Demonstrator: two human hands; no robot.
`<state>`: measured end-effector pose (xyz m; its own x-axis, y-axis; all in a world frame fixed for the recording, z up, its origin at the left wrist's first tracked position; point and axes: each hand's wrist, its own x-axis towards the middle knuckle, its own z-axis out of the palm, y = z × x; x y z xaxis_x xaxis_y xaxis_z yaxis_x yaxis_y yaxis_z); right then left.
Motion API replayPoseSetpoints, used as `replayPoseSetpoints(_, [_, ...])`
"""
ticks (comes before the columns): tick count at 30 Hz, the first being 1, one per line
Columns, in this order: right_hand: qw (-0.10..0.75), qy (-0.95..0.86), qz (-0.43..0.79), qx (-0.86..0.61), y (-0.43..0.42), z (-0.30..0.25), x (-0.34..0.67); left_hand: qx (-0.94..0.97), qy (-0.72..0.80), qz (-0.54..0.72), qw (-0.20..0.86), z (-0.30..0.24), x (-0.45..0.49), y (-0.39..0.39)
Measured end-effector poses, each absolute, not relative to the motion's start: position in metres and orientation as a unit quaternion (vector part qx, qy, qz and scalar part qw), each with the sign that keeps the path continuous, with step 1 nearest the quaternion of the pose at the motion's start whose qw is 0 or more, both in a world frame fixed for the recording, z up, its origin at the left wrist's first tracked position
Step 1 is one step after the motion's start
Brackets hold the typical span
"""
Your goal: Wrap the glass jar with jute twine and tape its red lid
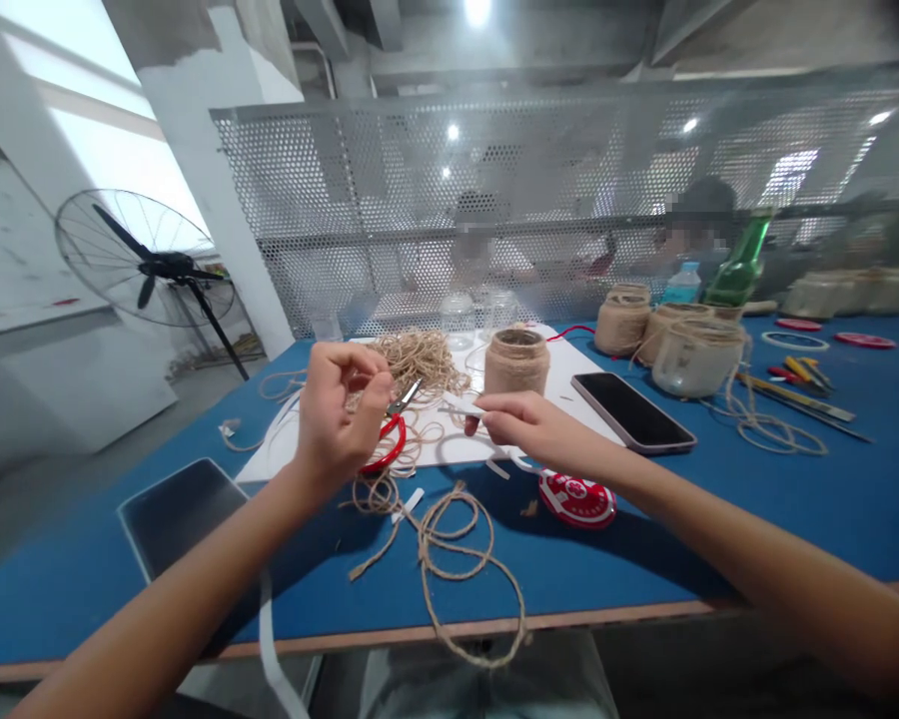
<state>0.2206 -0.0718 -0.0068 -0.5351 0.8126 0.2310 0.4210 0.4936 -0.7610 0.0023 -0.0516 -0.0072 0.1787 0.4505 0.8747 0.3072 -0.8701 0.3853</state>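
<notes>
My left hand (337, 409) is raised over the white paper sheet (554, 399), its fingertips pinched together; whatever lies between them is too small to tell. Just below it rest red-handled scissors (388, 436), partly hidden by that hand. My right hand (524, 419) pinches a narrow white strip (456, 407) between thumb and finger. A tangled pile of jute twine (416, 359) lies behind the scissors, and a loose twine coil (456, 559) sits on the blue table (629, 544) near its front edge. Beyond my right hand stands a twine-wrapped jar (516, 361).
A black smartphone (633, 411) lies on the paper's right edge, and a round red label (576, 499) lies near it. Twine-wrapped glass jars (696, 358), a green bottle (738, 265) and hand tools (798, 384) stand farther right. Co-workers (479, 240) sit behind a perforated metal screen (420, 210).
</notes>
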Motion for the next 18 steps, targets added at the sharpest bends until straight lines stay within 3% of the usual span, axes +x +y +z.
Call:
replayPoseSetpoints(6, [0.291,-0.852,0.23,-0.369,-0.075,-0.008,0.213,0.891,0.266,0.367,-0.023,-0.003,0.001,-0.054])
replayPoseSetpoints(10, [0.298,-0.856,0.192,-0.376,-0.074,-0.013,0.212,0.908,0.231,0.329,-0.115,-0.004,0.005,-0.057])
replayPoseSetpoints(18, [0.308,-0.815,0.295,-0.393,-0.068,-0.012,0.216,0.904,0.125,0.271,-0.307,-0.008,0.008,-0.063])
